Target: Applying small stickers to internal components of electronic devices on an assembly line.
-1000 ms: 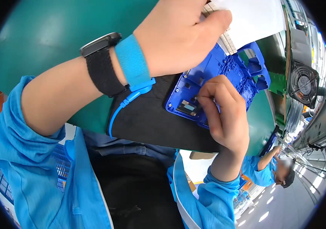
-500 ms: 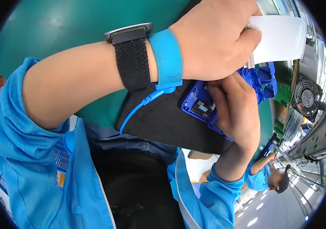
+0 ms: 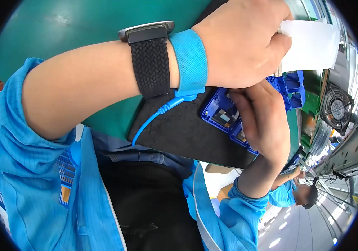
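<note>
My left hand [image 3: 246, 46] is closed, pinching a white sheet [image 3: 311, 45] between thumb and fingers. Small beige pieces show along the sheet's near edge. Just below it, my right hand [image 3: 266, 119] has its fingers bent and drawn together, their tips partly hidden under the left hand. Beside those fingers lies a blue plastic housing [image 3: 216, 118] with small parts inside it, resting on a black mat [image 3: 179, 134]. More blue plastic housings [image 3: 294, 85] are beyond the right hand. What the right fingers hold, if anything, is hidden.
A green table top [image 3: 82, 25] lies under the mat. From the blue wrist strap [image 3: 190, 60] on my left wrist, a blue cord [image 3: 147, 123] runs to the mat's near edge. A small fan [image 3: 337, 104] stands at the right. A co-worker [image 3: 294, 192] is at the lower right.
Both hands have shifted slightly to the right, the sheet moving along with the left one. A bit more of the blue housing shows beside the right fingers.
</note>
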`<state>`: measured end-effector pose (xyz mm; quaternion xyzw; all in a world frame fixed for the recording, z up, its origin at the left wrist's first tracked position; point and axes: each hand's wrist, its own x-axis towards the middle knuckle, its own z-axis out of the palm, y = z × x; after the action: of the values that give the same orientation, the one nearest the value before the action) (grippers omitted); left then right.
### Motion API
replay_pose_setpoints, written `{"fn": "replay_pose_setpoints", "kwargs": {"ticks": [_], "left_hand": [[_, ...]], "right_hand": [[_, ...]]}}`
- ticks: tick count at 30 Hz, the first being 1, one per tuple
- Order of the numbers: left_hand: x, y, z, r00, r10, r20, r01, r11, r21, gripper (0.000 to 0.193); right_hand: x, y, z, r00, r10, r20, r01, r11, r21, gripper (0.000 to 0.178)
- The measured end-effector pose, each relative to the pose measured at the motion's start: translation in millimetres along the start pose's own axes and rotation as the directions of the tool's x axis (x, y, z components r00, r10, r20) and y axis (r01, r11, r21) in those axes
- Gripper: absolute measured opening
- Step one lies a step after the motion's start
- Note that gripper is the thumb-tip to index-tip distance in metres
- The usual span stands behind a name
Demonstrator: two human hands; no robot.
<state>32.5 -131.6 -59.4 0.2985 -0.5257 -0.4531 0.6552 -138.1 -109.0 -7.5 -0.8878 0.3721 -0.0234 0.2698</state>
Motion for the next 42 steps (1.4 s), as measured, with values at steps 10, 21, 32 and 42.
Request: {"fn": "replay_pose_setpoints", "kwargs": {"ticks": [10, 21, 32, 42], "left_hand": [[0.3, 2.3, 2.7, 0.996, -0.075, 0.046, 0.081, 0.988, -0.128, 0.016], [0.1, 0.5, -1.7, 1.0, -0.014, 0.02, 0.013, 0.999, 0.029, 0.017], [1.0, -1.7, -0.1, 0.999, 0.031, 0.016, -0.032, 0.999, 0.012, 0.016], [0.2, -0.8, 0.6, 1.0, 0.012, 0.018, -0.012, 1.0, -0.005, 0.018]], "right_hand": [[-11.8, 0.2, 11.6, 0.988, 0.089, -0.124, -0.1, 0.992, -0.081, 0.011], [-34.2, -2.3, 14.7, 0.984, 0.126, -0.128, -0.124, 0.992, 0.022, 0.014], [-32.7, 2.7, 15.4, 0.99, 0.036, -0.135, -0.044, 0.998, -0.054, 0.016], [-35.2, 1.9, 16.4, 0.988, 0.03, -0.153, -0.042, 0.996, -0.079, 0.017]]}}
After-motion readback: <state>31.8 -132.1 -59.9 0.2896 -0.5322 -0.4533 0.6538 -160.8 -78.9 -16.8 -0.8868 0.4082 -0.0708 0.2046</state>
